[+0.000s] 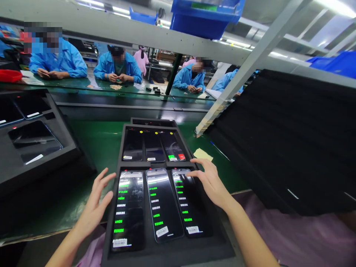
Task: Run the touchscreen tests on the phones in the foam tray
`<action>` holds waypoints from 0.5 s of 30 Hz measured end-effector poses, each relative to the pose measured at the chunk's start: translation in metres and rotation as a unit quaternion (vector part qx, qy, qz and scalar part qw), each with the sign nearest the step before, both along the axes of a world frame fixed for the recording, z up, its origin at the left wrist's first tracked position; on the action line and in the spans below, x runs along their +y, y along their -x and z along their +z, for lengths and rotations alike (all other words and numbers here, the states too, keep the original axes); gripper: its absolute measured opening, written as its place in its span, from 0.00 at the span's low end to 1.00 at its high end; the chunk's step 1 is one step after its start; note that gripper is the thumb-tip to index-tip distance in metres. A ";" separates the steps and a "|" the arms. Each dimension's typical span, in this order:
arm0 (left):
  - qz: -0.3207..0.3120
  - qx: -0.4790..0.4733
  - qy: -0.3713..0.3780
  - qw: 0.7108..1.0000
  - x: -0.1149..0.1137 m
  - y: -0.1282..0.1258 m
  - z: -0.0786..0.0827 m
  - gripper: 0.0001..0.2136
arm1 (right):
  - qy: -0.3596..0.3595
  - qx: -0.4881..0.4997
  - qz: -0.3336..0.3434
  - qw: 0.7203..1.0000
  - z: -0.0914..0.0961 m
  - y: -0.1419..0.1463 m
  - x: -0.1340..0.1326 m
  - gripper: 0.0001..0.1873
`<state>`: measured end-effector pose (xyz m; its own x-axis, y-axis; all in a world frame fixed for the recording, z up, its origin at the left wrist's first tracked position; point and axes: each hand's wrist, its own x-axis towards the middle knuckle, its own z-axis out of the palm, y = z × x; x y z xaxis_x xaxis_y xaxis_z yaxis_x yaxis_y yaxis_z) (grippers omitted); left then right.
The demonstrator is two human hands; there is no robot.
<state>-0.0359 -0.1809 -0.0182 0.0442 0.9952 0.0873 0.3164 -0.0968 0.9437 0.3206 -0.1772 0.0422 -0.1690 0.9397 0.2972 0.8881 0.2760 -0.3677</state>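
A black foam tray (136, 128) lies in front of me on the green bench, with phones in two rows. The three near phones show green menu text: the left phone (128, 209), the middle phone (163, 204) and the right phone (187, 202). The far row holds three darker phones (154, 146). My left hand (96, 204) hovers open beside the tray's left edge, fingers spread, holding nothing. My right hand (210, 181) is open above the tray, its fingertips at the top of the right phone's screen.
A tall stack of black foam trays (286, 141) leans at the right. Another black tray with phones (33, 141) stands at the left. A yellow slip (203, 154) lies on the bench. Several people in blue coats sit across the conveyor (111, 79). Blue bins (205, 16) sit on the shelf overhead.
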 end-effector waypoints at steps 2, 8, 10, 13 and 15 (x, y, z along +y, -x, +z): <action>-0.056 0.079 -0.059 0.994 -0.017 0.009 0.002 0.15 | 0.017 -0.001 0.006 1.000 -0.002 0.001 -0.023 0.25; -0.236 0.273 -0.177 0.916 -0.021 0.024 0.009 0.15 | 0.127 -0.010 -0.001 0.992 -0.010 0.004 -0.061 0.24; -0.222 0.291 -0.190 0.911 -0.010 0.021 0.010 0.17 | 0.106 -0.025 -0.022 0.994 -0.014 0.003 -0.059 0.24; -0.184 0.310 -0.175 0.916 0.004 0.014 0.011 0.19 | 0.055 -0.046 -0.062 0.995 -0.019 0.001 -0.053 0.24; -0.170 0.308 -0.162 0.922 0.008 0.011 0.012 0.19 | 0.046 -0.050 -0.077 0.995 -0.019 0.001 -0.052 0.24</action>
<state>-0.0468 -0.1724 -0.0062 0.4899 0.8406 0.2311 0.6815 -0.5346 0.4998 0.3193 -0.2291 0.0227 -0.0465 0.9790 0.1983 0.9507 0.1042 -0.2920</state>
